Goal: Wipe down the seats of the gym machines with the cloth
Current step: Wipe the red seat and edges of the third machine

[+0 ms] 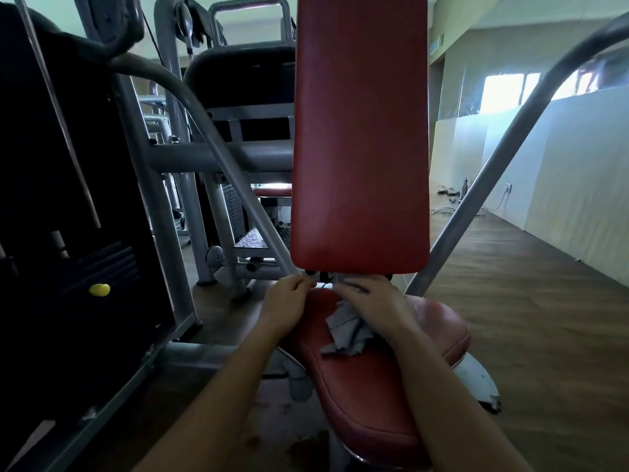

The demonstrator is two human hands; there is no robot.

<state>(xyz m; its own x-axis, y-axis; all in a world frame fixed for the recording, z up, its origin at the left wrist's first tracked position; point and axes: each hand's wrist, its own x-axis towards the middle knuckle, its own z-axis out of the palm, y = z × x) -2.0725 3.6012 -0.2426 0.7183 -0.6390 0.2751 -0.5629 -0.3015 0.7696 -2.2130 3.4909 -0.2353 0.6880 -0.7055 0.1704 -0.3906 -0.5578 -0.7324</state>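
Observation:
A red padded seat [367, 390] lies in front of me, below a tall red backrest [360, 141]. A grey cloth [347, 330] is bunched on the rear part of the seat. My right hand [374, 301] presses down on the cloth near the gap under the backrest, fingers spread flat over it. My left hand [287, 303] is at the seat's left rear corner, its fingers curled by the end of a grey metal bar [238, 178]; whether it grips anything is unclear.
A black weight stack with a yellow pin [99, 289] stands at the left. Grey machine frames [190, 155] crowd behind it. Another grey bar [503, 158] slants up at the right. Wooden floor [531, 318] stretches to the right, by white wall panels.

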